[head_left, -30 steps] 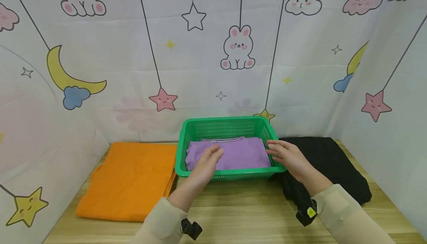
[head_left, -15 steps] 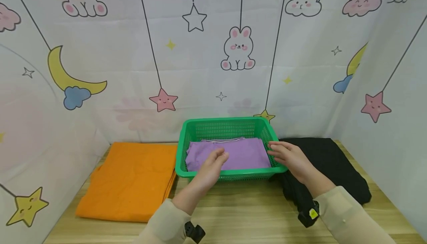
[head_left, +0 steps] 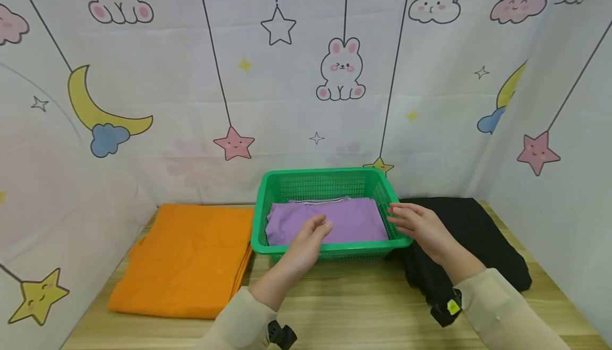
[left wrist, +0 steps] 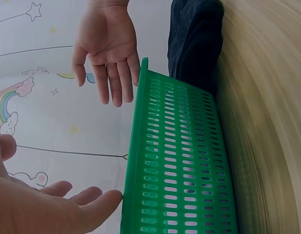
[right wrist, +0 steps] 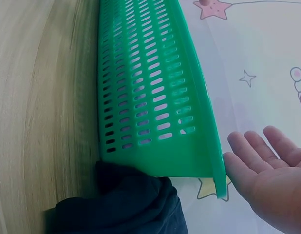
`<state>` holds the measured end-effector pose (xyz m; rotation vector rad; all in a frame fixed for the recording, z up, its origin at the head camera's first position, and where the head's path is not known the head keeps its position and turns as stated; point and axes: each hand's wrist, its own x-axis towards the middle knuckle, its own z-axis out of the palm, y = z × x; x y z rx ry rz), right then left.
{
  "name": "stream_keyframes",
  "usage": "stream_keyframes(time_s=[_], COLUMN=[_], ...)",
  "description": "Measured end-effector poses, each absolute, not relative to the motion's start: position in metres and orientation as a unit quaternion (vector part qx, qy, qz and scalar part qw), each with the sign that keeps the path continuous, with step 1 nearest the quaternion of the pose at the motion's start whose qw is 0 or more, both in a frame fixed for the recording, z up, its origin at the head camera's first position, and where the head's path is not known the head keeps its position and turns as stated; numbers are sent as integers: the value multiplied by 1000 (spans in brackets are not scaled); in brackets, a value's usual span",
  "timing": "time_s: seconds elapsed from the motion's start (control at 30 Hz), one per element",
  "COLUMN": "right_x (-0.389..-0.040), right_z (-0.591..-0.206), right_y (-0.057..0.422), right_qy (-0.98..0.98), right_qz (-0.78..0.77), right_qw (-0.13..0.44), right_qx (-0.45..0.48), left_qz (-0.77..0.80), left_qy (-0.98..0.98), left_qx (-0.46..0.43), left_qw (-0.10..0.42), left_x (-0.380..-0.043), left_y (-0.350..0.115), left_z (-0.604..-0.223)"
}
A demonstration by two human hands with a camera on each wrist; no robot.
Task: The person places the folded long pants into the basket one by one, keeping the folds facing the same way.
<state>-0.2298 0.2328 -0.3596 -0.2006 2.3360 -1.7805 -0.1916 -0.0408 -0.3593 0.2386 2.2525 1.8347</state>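
Note:
A green plastic basket [head_left: 354, 249] with slotted walls stands at the back middle of the table. Folded purple cloth [head_left: 354, 221] lies inside it, a striped edge showing along its far side. Over the basket's front rim hovers my left hand [head_left: 307, 245], fingers relaxed, holding nothing. My right hand [head_left: 424, 229] is at the basket's right front corner, palm turned inward and fingers extended. In the right wrist view, the fingers of that hand [right wrist: 267, 185] come close to the rim; whether they touch it I cannot tell.
Folded orange cloth [head_left: 184, 259] lies left of the basket, against its side. Folded black cloth [head_left: 478, 244] lies to the right, partly behind my right forearm. White printed curtains [head_left: 296, 84] enclose the wooden table [head_left: 354, 307] at the back and sides.
My left hand has drifted right and slightly toward me, across the front of the basket. My right hand has shifted a little to the right. The basket and cloths have stayed in place.

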Motion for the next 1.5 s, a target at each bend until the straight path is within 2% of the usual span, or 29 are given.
stream_keyframes(time_s=[1.5], right_x=[-221], right_z=[-363], right_y=[262], right_qy=[782], right_qz=[-616], right_qw=[73], right_qx=[-53], left_qz=[627], left_qy=[763], left_qx=[95], left_qw=[130], left_x=[-183], left_y=[-26], left_z=[-360])
